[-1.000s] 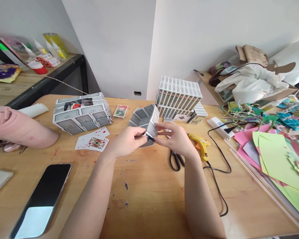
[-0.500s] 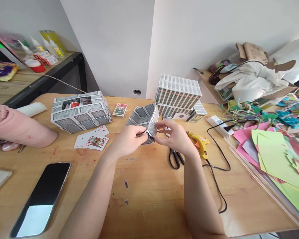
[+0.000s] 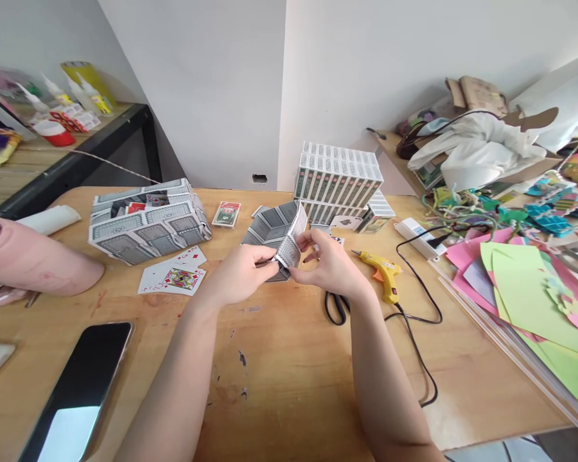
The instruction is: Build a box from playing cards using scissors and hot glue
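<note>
A small open box folded from grey-backed playing cards (image 3: 274,226) is between my hands at the middle of the table. My left hand (image 3: 238,273) pinches its near edge with thumb and fingers. From the right, my right hand (image 3: 325,263) grips the box's side wall, thumb low and fingers higher. Part of the near side is hidden by my fingers. Close to my right wrist are black-handled scissors (image 3: 336,309), partly covered, and a yellow glue gun (image 3: 388,276) with its cord.
On the left stand a larger card-built box (image 3: 147,224), loose face-up cards (image 3: 173,276), a phone (image 3: 79,391) and a pink roll (image 3: 38,256). Behind are a card pack (image 3: 227,214) and stacked packs (image 3: 337,179). Coloured paper (image 3: 530,308) and a power strip (image 3: 417,236) lie right.
The whole view has shifted slightly. My right hand has moved a little around the side wall of the card box. Both hands still hold it.
</note>
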`<state>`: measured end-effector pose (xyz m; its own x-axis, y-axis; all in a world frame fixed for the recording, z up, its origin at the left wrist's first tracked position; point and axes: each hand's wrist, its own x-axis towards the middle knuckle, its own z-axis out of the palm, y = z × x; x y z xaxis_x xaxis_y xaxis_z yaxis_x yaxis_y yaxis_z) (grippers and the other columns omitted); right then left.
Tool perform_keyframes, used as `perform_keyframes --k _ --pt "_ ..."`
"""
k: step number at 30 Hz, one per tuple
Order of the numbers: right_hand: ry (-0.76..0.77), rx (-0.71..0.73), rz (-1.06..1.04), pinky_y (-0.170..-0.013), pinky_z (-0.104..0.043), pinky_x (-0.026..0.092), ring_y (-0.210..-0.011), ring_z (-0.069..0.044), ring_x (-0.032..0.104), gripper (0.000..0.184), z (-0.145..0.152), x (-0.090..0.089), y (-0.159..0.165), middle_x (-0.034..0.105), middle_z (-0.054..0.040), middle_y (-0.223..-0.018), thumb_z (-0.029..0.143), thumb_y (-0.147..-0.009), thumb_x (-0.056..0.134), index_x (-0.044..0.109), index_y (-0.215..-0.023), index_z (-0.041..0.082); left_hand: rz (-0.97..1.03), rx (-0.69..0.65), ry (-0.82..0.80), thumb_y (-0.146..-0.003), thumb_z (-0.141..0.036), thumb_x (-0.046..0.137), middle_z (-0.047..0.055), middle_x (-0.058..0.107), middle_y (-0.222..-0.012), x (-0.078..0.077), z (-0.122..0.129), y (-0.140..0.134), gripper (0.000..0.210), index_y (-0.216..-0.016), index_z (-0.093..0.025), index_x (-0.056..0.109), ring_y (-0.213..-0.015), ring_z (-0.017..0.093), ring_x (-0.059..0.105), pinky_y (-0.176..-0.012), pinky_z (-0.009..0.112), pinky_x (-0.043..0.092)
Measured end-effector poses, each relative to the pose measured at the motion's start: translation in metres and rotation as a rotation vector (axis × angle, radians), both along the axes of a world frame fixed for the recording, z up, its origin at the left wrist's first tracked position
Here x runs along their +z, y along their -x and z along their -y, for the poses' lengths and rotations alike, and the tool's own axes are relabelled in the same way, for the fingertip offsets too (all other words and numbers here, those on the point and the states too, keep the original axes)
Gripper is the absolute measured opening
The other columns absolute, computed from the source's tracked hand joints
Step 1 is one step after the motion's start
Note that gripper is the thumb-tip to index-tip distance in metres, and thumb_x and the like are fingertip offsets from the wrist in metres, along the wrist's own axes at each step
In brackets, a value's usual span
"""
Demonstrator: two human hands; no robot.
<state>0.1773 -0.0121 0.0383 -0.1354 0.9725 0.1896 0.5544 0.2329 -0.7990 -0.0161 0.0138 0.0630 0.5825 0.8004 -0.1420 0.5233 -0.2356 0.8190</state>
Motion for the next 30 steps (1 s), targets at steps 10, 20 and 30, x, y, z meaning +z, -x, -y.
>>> perform_keyframes --k 10,20,30 --pt "-0.024 0.006 0.166 -0.072 -0.033 0.049 -0.081 -0.018 0.056 0.032 0.004 0.007 0.002 0.057 -0.0039 -0.087 0.029 -0.060 0.067 0.054 -0.088 0.019 -0.080 -0.019 0.001 -0.078 -0.024 0.041 -0.004 0.028 -0.062 0.003 0.004 -0.005 0.019 -0.061 -0.018 0.036 -0.060 0.011 0.027 -0.052 0.025 0.019" --pt "0.017 -0.069 0.295 -0.072 -0.034 0.047 -0.083 -0.022 0.056 0.032 0.006 0.007 0.014 0.056 -0.0068 -0.087 0.033 -0.060 0.064 0.045 -0.084 0.020 -0.097 -0.035 -0.012 -0.077 -0.026 0.040 -0.004 0.026 -0.063 -0.001 0.003 -0.005 0.020 -0.060 -0.019 0.033 -0.060 0.011 0.026 -0.051 0.025 0.019" --pt "-0.008 -0.046 0.295 -0.074 -0.035 0.044 -0.078 -0.020 0.052 0.036 0.003 0.003 0.015 0.052 -0.0047 -0.084 0.036 -0.058 0.063 0.037 -0.079 0.022 -0.207 0.019 -0.097 -0.073 -0.026 0.042 -0.005 0.026 -0.058 -0.003 0.005 -0.010 0.018 -0.058 -0.018 0.038 -0.057 0.010 0.027 -0.050 0.025 0.018"
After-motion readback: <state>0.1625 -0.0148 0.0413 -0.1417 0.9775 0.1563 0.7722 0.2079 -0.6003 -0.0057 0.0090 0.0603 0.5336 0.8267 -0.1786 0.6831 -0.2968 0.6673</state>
